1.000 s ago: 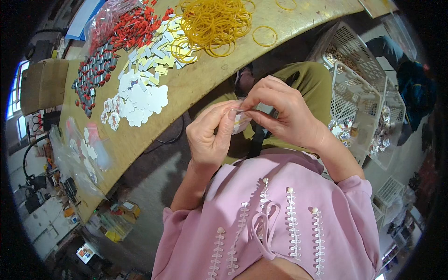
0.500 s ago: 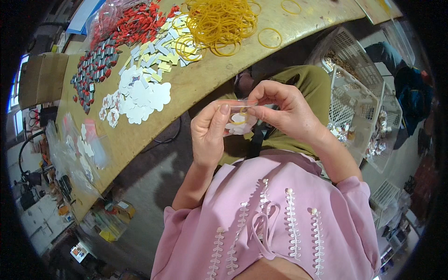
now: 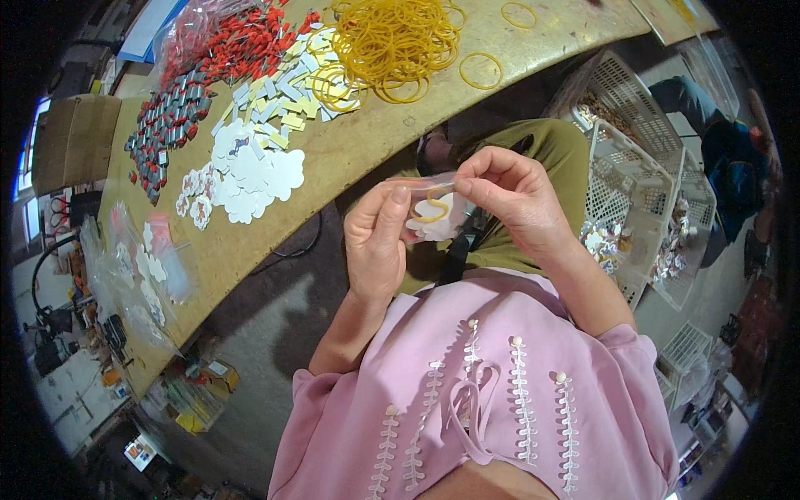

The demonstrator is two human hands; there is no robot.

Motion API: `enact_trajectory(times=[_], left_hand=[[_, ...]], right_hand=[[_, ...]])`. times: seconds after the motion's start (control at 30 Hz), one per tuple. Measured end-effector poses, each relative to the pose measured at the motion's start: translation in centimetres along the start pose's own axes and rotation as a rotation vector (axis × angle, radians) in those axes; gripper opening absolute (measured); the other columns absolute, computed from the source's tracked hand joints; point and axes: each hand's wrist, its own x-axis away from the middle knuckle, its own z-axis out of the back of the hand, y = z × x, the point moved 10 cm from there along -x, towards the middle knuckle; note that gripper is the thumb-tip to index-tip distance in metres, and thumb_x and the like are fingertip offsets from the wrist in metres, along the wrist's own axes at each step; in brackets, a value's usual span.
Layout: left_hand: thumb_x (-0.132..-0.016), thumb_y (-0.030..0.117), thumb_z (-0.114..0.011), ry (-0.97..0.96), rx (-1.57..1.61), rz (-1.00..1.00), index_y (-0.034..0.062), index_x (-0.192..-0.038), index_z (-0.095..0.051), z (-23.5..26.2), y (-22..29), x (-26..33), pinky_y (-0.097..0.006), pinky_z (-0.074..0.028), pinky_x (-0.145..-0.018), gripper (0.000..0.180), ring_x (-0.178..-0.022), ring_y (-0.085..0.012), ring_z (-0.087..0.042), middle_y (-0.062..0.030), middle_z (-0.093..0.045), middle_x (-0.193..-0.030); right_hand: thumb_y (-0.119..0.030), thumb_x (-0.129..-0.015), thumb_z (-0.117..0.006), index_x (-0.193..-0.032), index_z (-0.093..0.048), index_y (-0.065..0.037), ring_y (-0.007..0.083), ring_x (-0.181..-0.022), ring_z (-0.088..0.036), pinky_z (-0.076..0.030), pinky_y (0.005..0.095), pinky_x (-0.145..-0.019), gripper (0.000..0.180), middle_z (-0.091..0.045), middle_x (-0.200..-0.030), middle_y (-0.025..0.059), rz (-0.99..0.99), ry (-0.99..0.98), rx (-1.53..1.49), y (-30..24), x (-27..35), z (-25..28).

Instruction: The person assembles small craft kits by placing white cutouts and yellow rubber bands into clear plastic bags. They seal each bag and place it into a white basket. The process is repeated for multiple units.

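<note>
Above my lap I hold a small clear zip bag (image 3: 451, 218) between both hands. Inside it lie a yellow rubber band (image 3: 431, 210) and white cut-out pieces; whatever else it contains is too small to tell. My left hand (image 3: 373, 236) pinches the bag's left side, thumb in front. My right hand (image 3: 518, 197) pinches the top right corner at the reddish-edged opening between thumb and forefinger. Across the table lie a heap of yellow rubber bands (image 3: 396, 46), white flower-shaped cards (image 3: 260, 179), and small white and yellow rectangular pieces (image 3: 279, 104).
Grey-and-red small parts (image 3: 171, 117) and red-tipped pieces (image 3: 250, 42) cover the far left of the table (image 3: 483, 108). Clear plastic bags (image 3: 137, 258) with white cards lie at its left end. White plastic baskets (image 3: 621, 192) stand on the right, beyond my knee.
My right thumb and forefinger have moved from inside the bag's mouth to its top right corner. The rubber band now lies lower in the bag, more plainly visible.
</note>
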Motion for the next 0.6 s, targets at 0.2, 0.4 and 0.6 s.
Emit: enact_trajectory(times=[0.2, 0.4, 0.6], left_hand=[[-0.086, -0.003, -0.063, -0.085, -0.431, -0.122, -0.0019, -0.095, -0.065, -0.9, 1.7, -1.1, -0.023, -0.05, -0.073, 0.009, -0.08, -0.0082, -0.061, -0.0044, -0.066, -0.09], [-0.077, -0.002, -0.066, -0.159, -0.819, -0.233, 0.0004, -0.078, -0.061, -2.3, 2.9, -1.8, -0.026, -0.047, -0.061, 0.006, -0.065, -0.012, -0.058, -0.0058, -0.058, -0.073], [-0.078, -0.002, -0.062, -0.327, -0.852, -0.136, 0.0003, -0.076, -0.056, -2.6, 2.3, -1.6, -0.02, -0.041, -0.059, 0.007, -0.067, -0.0052, -0.049, 0.0015, -0.051, -0.075]], right_hand=[[-0.005, -0.088, -0.064, -0.089, -0.067, 0.002, 0.007, -0.073, -0.063, -0.051, 0.0239, -0.066, 0.007, -0.068, -0.078, 0.0041, 0.205, 0.059, 0.449, -2.2, 0.6, -0.7], [-0.005, -0.085, -0.065, -0.085, -0.066, 0.002, 0.0076, -0.067, -0.063, -0.05, 0.0263, -0.059, 0.007, -0.068, -0.073, 0.0087, 0.409, -0.034, 0.812, -4.0, 0.9, -2.5], [-0.005, -0.086, -0.065, -0.087, -0.066, 0.0, 0.0034, -0.072, -0.056, -0.046, 0.0212, -0.066, 0.006, -0.064, -0.076, -0.0019, 0.014, -0.082, 0.418, -0.5, -0.5, 1.1]])
